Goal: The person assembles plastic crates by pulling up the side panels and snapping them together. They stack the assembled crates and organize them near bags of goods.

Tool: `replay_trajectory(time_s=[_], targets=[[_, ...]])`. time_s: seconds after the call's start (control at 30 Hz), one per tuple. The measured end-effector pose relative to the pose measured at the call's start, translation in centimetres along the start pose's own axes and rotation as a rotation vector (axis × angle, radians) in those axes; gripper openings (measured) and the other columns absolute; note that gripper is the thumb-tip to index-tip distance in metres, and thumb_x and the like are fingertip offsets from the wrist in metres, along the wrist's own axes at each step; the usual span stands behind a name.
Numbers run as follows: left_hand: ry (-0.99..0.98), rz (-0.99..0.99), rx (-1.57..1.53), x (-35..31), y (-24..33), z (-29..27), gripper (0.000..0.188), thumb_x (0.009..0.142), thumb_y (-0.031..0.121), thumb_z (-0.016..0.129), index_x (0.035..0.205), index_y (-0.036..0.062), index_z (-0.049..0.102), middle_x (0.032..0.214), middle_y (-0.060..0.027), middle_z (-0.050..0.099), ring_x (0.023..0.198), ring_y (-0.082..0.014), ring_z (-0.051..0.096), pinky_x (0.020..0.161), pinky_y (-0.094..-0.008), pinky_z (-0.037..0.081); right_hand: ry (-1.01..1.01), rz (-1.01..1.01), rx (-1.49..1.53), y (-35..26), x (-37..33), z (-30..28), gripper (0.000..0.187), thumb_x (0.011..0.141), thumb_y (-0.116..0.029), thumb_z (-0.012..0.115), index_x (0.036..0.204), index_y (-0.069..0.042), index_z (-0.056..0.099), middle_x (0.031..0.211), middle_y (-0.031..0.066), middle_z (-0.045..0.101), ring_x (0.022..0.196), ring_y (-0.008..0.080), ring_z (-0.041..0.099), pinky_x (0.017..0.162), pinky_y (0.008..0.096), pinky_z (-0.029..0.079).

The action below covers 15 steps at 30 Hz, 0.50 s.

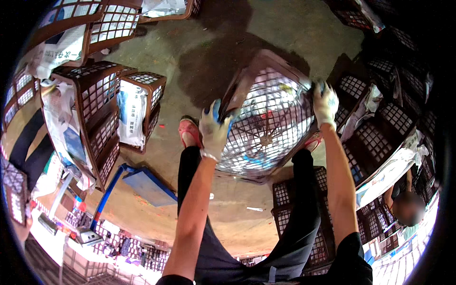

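A brown crate [268, 118] was held tilted above the floor [213, 42], gripped at opposite rims by the gloved left hand [213, 130] and right hand [325, 102], its base turned upward.

**What the view is hiding**

The crate's [270, 118] far side is facing away, and the paper lining is blocking its contents. The left hand's [214, 129] fingers [216, 110] are curling behind the rim, out of sight. The crate is covering most of the right foot [311, 142]. Another person [407, 208] at lower right is appearing blurred, cut by the dark fisheye rim.
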State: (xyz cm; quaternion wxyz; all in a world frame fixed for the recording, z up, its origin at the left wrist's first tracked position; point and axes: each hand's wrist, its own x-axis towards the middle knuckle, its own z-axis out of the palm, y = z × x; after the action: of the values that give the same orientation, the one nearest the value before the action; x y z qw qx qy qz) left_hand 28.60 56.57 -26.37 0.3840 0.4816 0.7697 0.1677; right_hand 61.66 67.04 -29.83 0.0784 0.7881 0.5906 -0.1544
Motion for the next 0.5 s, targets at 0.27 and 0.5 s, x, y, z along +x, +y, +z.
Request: replay_trajectory(time_s=[0.27,0.5], targets=[[-0.347,0.370,0.554,7.8,9.2,2.1,0.068,0.072,0.037,0.072,0.130,0.0101,0.048,0.124,-0.0195,0.051,0.117,-0.0325,0.049,0.104,-0.0419,0.032,-0.030,0.740,0.479,6.2,-18.3,5.2,0.056,0.097,-0.036,0.042,0.138,0.002,0.032,0.133,0.0253,0.041,0.116,0.0365,0.047,0.098,0.0411,0.039],[-0.433,0.446,0.498,8.4,9.5,2.3,0.066,0.073,0.041,0.070,0.127,0.0081,0.050,0.121,-0.0195,0.051,0.115,-0.0352,0.049,0.102,-0.0466,0.034,0.414,0.598,1.267,9.6,-27.6,12.2,0.047,0.093,-0.025,0.050,0.128,0.006,0.045,0.122,0.0188,0.054,0.110,0.0307,0.053,0.093,0.0386,0.043]])
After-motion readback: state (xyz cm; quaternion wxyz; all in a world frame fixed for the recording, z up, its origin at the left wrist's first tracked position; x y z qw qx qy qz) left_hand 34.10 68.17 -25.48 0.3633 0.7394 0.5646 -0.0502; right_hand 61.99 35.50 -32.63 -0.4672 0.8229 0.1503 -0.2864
